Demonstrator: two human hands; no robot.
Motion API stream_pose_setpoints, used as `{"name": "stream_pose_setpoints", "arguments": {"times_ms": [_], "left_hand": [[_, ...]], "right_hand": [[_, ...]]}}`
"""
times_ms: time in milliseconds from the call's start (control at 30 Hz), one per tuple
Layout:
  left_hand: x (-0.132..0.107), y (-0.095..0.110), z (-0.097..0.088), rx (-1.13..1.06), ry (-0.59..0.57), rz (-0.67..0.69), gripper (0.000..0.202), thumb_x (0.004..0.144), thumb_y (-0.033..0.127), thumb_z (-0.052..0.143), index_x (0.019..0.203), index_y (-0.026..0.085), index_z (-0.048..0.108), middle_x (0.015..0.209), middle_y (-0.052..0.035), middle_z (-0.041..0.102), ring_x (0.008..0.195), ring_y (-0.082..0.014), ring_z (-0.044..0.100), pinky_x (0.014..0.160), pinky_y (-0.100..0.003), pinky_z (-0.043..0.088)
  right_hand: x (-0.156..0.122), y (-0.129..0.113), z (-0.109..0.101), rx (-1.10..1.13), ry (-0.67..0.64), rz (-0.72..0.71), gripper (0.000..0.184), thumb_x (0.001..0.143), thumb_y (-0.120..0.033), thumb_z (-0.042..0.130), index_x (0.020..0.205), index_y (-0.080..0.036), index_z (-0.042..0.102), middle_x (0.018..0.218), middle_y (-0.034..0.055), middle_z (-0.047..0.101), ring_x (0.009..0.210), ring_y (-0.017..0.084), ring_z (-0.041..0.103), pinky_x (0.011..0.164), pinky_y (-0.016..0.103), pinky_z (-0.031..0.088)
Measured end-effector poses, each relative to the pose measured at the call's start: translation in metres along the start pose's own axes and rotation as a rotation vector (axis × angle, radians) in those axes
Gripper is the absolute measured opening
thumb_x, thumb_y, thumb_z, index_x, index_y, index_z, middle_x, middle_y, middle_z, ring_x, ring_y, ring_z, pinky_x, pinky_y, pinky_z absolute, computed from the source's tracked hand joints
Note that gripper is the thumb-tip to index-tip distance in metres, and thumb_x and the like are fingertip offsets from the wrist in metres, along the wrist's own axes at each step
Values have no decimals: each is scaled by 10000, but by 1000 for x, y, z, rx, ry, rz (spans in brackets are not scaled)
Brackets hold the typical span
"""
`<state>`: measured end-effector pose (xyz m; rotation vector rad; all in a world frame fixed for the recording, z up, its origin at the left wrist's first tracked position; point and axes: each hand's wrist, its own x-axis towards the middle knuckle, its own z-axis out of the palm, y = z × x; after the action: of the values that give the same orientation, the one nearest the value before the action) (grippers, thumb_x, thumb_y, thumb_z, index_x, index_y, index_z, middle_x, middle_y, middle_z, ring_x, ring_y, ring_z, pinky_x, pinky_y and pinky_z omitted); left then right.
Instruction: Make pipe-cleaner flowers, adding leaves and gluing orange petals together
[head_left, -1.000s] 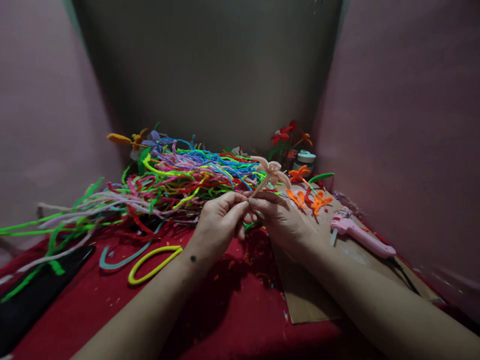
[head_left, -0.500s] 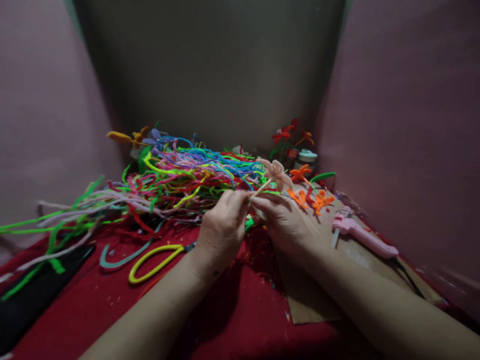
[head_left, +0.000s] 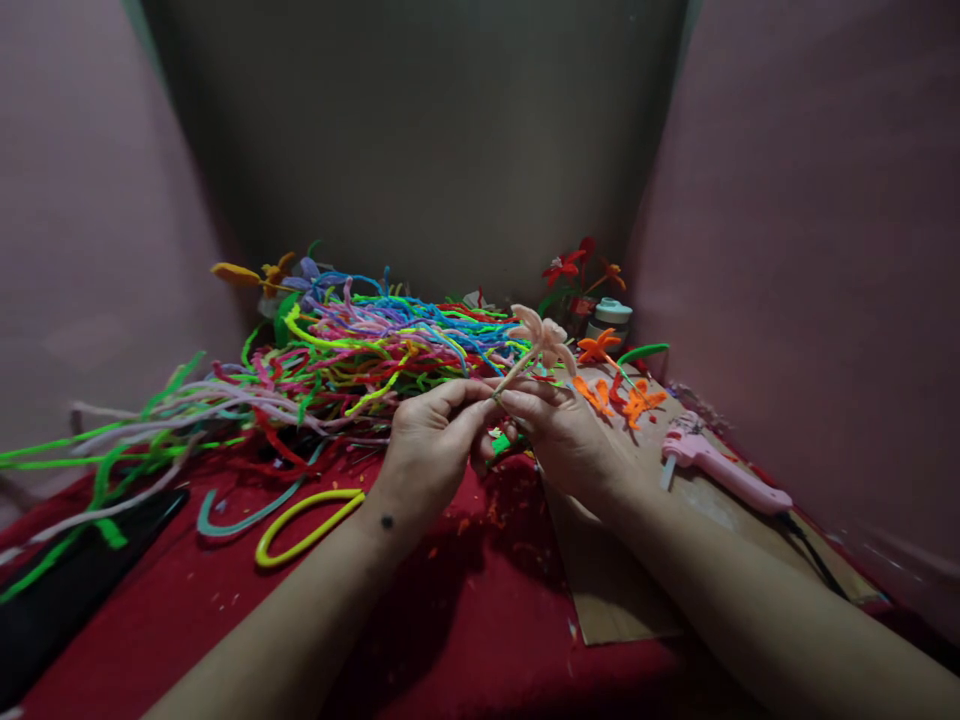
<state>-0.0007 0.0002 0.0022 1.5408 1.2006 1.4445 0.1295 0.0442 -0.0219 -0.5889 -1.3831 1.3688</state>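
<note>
A pale pink pipe-cleaner flower (head_left: pixel 541 335) stands tilted above my fingers, its petals up and its stem slanting down to the left. The thumb and fingers of my left hand (head_left: pixel 431 440) pinch the lower end of that stem. My right hand (head_left: pixel 566 435) grips it too, fingertips touching those of the left. Under the fingers of my right hand shows a small bright green piece (head_left: pixel 500 444), mostly covered; its kind I cannot make out. Close to my left wrist lies a yellow-handled pair of scissors (head_left: pixel 279 530), with its blades hidden behind the arm.
Behind my hands lies a large heap of coloured pipe cleaners (head_left: pixel 375 350). On the right, a pink glue gun (head_left: pixel 731 470) and orange pipe-cleaner flowers (head_left: pixel 643 403) lie on a brown board (head_left: pixel 611 600). A lidded jar (head_left: pixel 609 322) stands behind; red cloth (head_left: pixel 480 650) covers the table.
My left hand has turned and shifted slightly left, its thumb now showing along the stem. The flower has tipped a little to the left. The scissors' pivot is now covered by my wrist.
</note>
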Motion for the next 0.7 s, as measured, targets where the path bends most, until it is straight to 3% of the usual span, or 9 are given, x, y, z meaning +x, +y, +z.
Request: {"name": "stream_pose_setpoints", "arguments": {"times_ms": [200,400,700], "left_hand": [[1,4,-2,-118,-94,-138,131,790,241,565,783,127,628,432,39,563,356,-87,486,444,-215,432],[2,3,-2,-77,-138,-116,129,816,230,525,762,134,592,447,28,590,362,-93,515,465,-221,449],[3,3,-4,-90,-145,-105,115,833,208,507,775,125,563,473,17,611,365,-94,540,432,-209,453]], "right_hand": [[4,6,-4,101,-56,29,152,716,-304,674,826,-208,714,813,24,673,804,174,581,767,324,461],[5,7,-7,106,-88,66,230,727,-323,672,924,-212,711,791,16,667,739,164,582,731,327,460],[5,7,-7,140,-140,65,224,741,-343,676,929,-225,711,766,2,647,681,137,564,692,311,450]]}}
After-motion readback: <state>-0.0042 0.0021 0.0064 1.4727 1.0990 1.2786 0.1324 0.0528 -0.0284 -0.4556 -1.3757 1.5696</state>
